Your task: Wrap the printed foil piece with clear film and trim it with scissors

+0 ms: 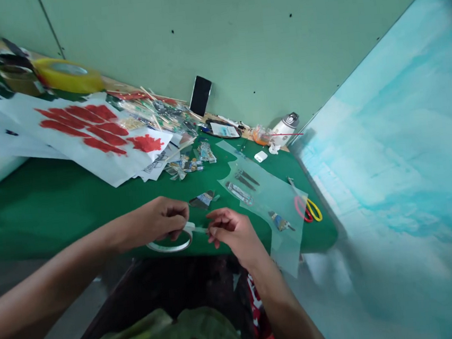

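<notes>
Near the table's front edge, my left hand (pixel 165 218) is closed on a roll of white tape (pixel 173 246), which hangs below its fingers. A short strip of tape (pixel 200 229) runs from the roll to the right. My right hand (pixel 232 230) pinches the far end of that strip between thumb and fingers. Just beyond the hands lies a small printed cutout (pixel 203 199). To the right, a translucent sheet (pixel 267 187) with several printed pieces on it reaches over the table's edge.
Scissors (pixel 308 209) with red and yellow handles lie at the right of the green table (pixel 93 203). Farther back are red-painted paper (pixel 106 173), plastic-wrapped bits (pixel 156 109), a leaning phone (pixel 201 95), yellow tape (pixel 69 75) and a white bottle (pixel 285 127).
</notes>
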`<state>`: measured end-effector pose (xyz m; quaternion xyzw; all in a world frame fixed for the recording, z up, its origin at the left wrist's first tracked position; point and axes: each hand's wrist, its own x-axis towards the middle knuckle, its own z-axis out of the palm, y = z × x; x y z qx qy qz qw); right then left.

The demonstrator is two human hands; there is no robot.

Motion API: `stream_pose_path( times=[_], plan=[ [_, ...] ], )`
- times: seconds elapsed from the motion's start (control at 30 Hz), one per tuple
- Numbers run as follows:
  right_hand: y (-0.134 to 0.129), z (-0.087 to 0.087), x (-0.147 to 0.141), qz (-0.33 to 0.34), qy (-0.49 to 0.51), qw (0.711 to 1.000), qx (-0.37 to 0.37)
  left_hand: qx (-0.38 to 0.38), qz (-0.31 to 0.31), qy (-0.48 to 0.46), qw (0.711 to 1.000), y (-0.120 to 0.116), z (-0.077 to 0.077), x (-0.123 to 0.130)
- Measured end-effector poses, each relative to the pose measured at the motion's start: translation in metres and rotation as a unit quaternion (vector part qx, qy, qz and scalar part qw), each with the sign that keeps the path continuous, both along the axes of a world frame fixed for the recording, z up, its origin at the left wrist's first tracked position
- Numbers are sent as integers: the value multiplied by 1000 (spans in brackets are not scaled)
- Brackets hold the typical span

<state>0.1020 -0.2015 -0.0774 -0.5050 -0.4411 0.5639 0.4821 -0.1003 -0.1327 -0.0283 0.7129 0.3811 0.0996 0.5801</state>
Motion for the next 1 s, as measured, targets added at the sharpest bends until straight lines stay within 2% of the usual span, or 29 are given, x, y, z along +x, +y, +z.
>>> stream_pose_path(
  times=[0.17,0.4,0.5,0.6,0.73,0.9,1.0],
  plan=[
    [14,6,2,-16,3,1000,18,83,-16,15,996,12,12,4],
    [47,30,14,-23,14,999,47,238,-48,83,966,53,50,28],
    [60,38,23,-37,5,998,55,293,-63,96,949,68,61,41],
    [70,41,32,-46,1,997,57,319,-92,109,937,80,62,50],
    [75,37,36,-48,-8,998,39,320,-109,123,933,90,55,58],
    [74,30,32,-60,-7,998,28,318,-130,128,930,92,48,63],
    [69,28,30,-68,-2,997,22,321,-156,126,926,93,48,68]
  ],
)
